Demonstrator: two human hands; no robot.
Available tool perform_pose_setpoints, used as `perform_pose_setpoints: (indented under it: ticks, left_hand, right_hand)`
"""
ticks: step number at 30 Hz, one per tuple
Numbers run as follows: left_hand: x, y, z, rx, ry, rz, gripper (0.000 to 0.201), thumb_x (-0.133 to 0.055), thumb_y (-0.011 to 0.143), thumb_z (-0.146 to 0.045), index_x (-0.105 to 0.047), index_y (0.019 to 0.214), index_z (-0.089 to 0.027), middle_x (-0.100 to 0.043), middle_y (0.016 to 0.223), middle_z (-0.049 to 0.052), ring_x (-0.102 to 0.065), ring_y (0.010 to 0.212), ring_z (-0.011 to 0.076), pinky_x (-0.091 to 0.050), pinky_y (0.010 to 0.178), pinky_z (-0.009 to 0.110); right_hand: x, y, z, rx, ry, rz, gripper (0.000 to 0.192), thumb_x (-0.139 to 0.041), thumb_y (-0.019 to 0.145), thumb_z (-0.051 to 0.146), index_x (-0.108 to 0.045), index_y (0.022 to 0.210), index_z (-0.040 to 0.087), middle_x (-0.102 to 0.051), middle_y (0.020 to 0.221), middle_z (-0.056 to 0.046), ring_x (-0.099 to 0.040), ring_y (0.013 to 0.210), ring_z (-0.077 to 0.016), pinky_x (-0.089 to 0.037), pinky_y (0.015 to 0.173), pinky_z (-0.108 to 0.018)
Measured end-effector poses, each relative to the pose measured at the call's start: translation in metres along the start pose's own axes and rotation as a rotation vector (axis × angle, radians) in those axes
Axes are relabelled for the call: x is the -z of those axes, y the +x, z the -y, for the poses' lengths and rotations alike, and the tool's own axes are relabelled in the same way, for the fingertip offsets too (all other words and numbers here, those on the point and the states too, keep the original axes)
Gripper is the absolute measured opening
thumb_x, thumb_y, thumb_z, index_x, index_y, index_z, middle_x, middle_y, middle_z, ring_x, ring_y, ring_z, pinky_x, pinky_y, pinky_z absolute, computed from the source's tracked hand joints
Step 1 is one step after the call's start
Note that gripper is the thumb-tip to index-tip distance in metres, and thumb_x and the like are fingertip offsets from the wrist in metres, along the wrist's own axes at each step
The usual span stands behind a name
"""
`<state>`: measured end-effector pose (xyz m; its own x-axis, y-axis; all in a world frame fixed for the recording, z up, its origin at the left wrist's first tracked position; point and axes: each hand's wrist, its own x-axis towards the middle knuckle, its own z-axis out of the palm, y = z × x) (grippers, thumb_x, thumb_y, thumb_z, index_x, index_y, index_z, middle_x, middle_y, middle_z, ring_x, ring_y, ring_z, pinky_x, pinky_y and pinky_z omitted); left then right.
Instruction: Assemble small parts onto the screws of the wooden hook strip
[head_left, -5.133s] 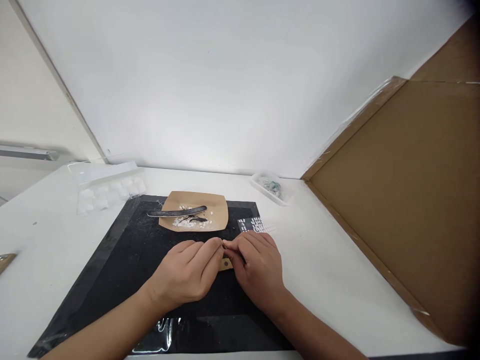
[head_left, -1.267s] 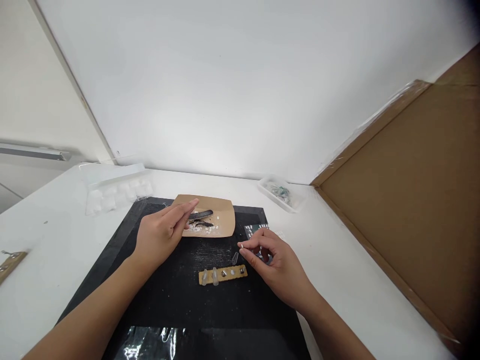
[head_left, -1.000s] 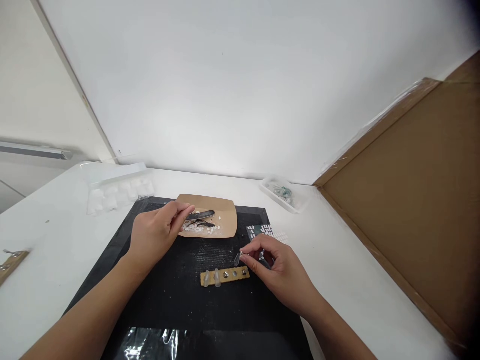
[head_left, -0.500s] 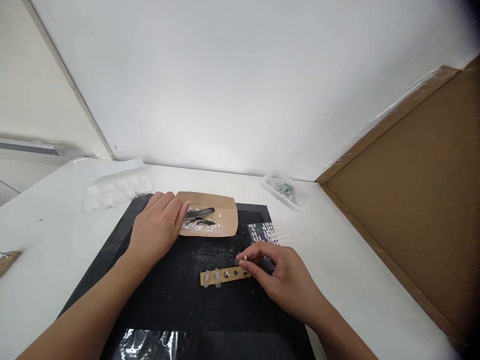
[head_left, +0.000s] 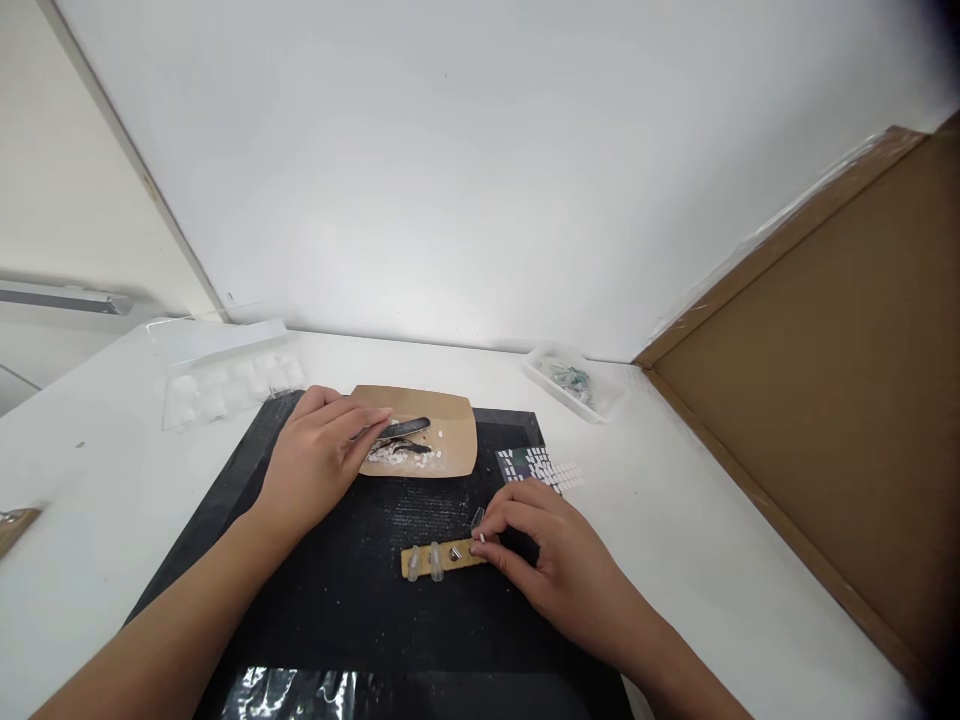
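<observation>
Right hand (head_left: 555,570) lowered since half-second ago; small clear cap (head_left: 477,517) pinched in fingertips, now touching near end of brown strip (head_left: 442,559). Left hand (head_left: 319,462) curled, forward-left at paper tray (head_left: 457,455), fingers over dark tool (head_left: 405,429); grasp not discernible.

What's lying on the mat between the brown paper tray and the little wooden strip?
Nothing but bare black mat, by the head view, between the paper tray and the wooden strip; the right hand covers the strip's right end.

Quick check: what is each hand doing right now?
Left hand: fingers closed on the tweezers at the paper tray.
Right hand: pinching a small clear cap.
</observation>
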<state>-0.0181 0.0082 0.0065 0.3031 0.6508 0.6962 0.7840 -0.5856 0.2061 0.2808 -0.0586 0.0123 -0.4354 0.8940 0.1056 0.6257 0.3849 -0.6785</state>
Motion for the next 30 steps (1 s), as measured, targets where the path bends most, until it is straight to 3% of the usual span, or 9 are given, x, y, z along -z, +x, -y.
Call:
perform_pose_setpoints:
  ticks: [5, 12, 16, 20, 24, 30]
  left_hand:
    - [0.001, -0.001, 0.0, 0.01, -0.034, 0.039, 0.017, -0.065, 0.104, -0.025, -0.079, 0.114, -0.022, -0.083, 0.099, 0.004, -0.06, 0.091, 0.0234, -0.053, 0.081, 0.035]
    - [0.003, 0.0, -0.002, 0.026, -0.048, 0.082, 0.018, -0.062, 0.105, -0.026, -0.075, 0.115, -0.019, -0.081, 0.098, 0.007, -0.062, 0.101, 0.027, -0.053, 0.09, 0.04]
    - [0.009, 0.0, -0.013, -0.088, -0.253, 0.261, 0.021, -0.072, 0.098, -0.032, -0.073, 0.116, -0.022, -0.079, 0.104, 0.008, -0.06, 0.108, 0.0289, -0.052, 0.097, 0.043]
    - [0.01, -0.004, -0.032, -0.155, -0.414, 0.466, 0.042, -0.081, 0.089, -0.052, -0.072, 0.117, -0.022, -0.076, 0.104, 0.011, -0.059, 0.115, 0.0328, -0.053, 0.096, 0.045]
    - [0.004, -0.01, -0.049, -0.198, -0.472, 0.549, 0.062, -0.086, 0.077, -0.066, -0.071, 0.115, -0.019, -0.075, 0.099, 0.01, -0.059, 0.109, 0.0325, -0.051, 0.095, 0.044]
    - [-0.006, -0.018, -0.06, -0.248, -0.373, 0.614, 0.05, -0.085, 0.083, -0.056, -0.07, 0.111, -0.017, -0.072, 0.095, 0.008, -0.058, 0.099, 0.0301, -0.047, 0.086, 0.044]
  right_hand:
    - [-0.001, -0.001, 0.0, -0.004, 0.004, 0.003, 0.008, -0.07, 0.1, 0.026, -0.071, 0.093, 0.027, -0.071, 0.102, -0.004, -0.067, 0.099, -0.0242, -0.056, 0.088, -0.041]
    - [-0.001, -0.001, 0.001, -0.032, 0.002, 0.018, 0.007, -0.073, 0.098, 0.023, -0.072, 0.091, 0.026, -0.069, 0.099, -0.003, -0.065, 0.097, -0.0234, -0.054, 0.086, -0.041]
    - [-0.003, 0.0, 0.002, -0.047, -0.001, 0.025, 0.008, -0.077, 0.094, 0.021, -0.074, 0.089, 0.026, -0.067, 0.098, -0.002, -0.064, 0.095, -0.0231, -0.053, 0.084, -0.04]
    - [-0.007, 0.001, 0.001, -0.052, -0.019, 0.013, 0.009, -0.08, 0.091, 0.019, -0.075, 0.088, 0.026, -0.066, 0.097, -0.003, -0.064, 0.094, -0.0236, -0.053, 0.083, -0.04]
    - [-0.01, 0.002, -0.002, -0.043, -0.032, 0.022, 0.009, -0.083, 0.09, 0.019, -0.076, 0.088, 0.025, -0.066, 0.099, -0.003, -0.065, 0.095, -0.0234, -0.053, 0.083, -0.039]
    - [-0.007, 0.002, -0.002, -0.068, -0.054, 0.054, 0.011, -0.084, 0.089, 0.019, -0.075, 0.088, 0.026, -0.067, 0.097, -0.001, -0.065, 0.095, -0.0226, -0.053, 0.082, -0.037]
